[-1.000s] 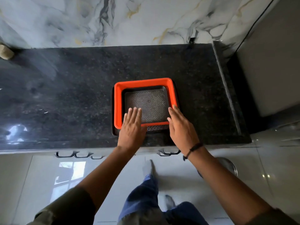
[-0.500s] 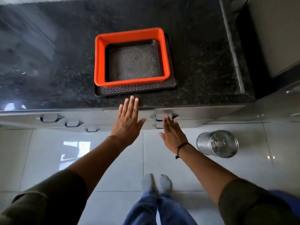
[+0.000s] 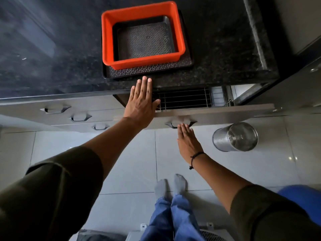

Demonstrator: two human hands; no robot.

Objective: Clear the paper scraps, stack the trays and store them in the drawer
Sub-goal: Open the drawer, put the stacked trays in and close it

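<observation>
Head view: glossy orange tray [image 3: 107,40] nests between patterned black trays [image 3: 149,68] on speckled granite counter [image 3: 217,40]. Left hand [image 3: 140,103] flat, fingers spread, over the drawer [image 3: 217,113], ajar, wire rack [image 3: 184,99] showing. Right hand [image 3: 188,143] open, fingertips at the handle [image 3: 180,123].

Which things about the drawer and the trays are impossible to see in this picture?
Head view only:
- Drawer inside: the counter edge covers most of it; only a wire rack strip shows.
- Drawer's left part: hidden behind the left hand.
- Grip on the handle: right hand fingertips cover it, and it is blurred.
- Number of black trays: the orange tray hides them.
</observation>
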